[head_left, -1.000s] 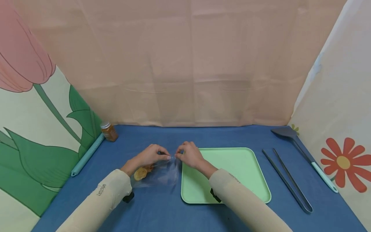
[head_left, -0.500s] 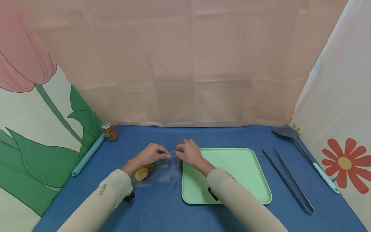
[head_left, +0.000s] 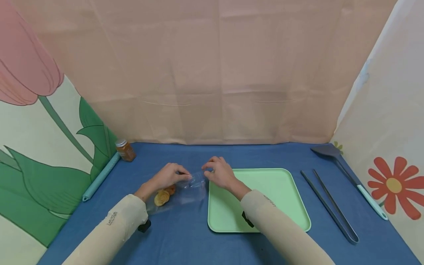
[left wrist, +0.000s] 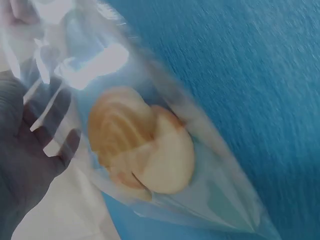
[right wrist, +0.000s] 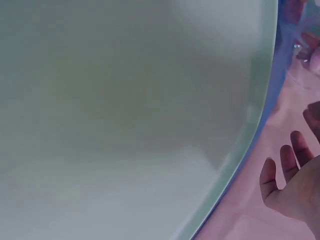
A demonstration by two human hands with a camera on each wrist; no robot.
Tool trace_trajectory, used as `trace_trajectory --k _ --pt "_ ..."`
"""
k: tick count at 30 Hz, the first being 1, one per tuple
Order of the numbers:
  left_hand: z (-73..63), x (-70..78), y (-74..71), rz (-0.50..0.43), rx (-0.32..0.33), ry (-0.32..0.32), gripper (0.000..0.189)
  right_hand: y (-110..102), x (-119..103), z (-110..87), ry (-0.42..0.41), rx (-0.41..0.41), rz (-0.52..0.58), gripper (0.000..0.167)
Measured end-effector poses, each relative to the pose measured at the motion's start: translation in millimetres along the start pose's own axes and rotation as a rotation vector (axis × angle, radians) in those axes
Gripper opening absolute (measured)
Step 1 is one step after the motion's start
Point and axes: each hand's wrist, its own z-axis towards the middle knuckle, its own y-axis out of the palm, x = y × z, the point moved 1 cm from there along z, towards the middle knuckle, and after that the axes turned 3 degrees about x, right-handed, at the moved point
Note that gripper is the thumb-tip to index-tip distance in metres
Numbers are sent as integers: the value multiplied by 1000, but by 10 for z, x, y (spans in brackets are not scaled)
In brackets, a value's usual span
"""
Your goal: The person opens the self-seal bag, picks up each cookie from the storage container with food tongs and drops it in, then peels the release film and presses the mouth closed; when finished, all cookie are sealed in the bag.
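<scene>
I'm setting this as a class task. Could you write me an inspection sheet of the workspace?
Surface: blue cloth, a few creases.
Job's things: clear bag with round golden pieces inside; green tray to its right.
Clutter: jar and teal roll at left; tongs and spatula at right.
Grips: left hand pinches the bag's edge; right hand has loosely bent fingers near its corner, contact unclear.
Cables: nothing seen.
Surroundings: beige backdrop; flower-decorated side panels.
</scene>
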Motion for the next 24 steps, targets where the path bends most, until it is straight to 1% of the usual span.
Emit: trace_trajectory --k 4,9,13,16,21,24 --pt "9 23 2 2 -12 20 21 19 -28 11 -5 -28 38 26" --pt "10 31 15 3 -20 42 19 60 -69 10 -21 -42 45 25" --pt "14 35 14 4 -19 60 21 31 -95 5 -19 -45 72 24" --pt "14 42 9 4 -14 60 20 -3 -124 8 -15 -48 87 26" --pt "-2 39 16 4 -15 55 19 16 -153 30 -40 -46 41 18" --pt "-10 40 29 0 -16 56 18 42 -144 34 -62 -33 9 16"
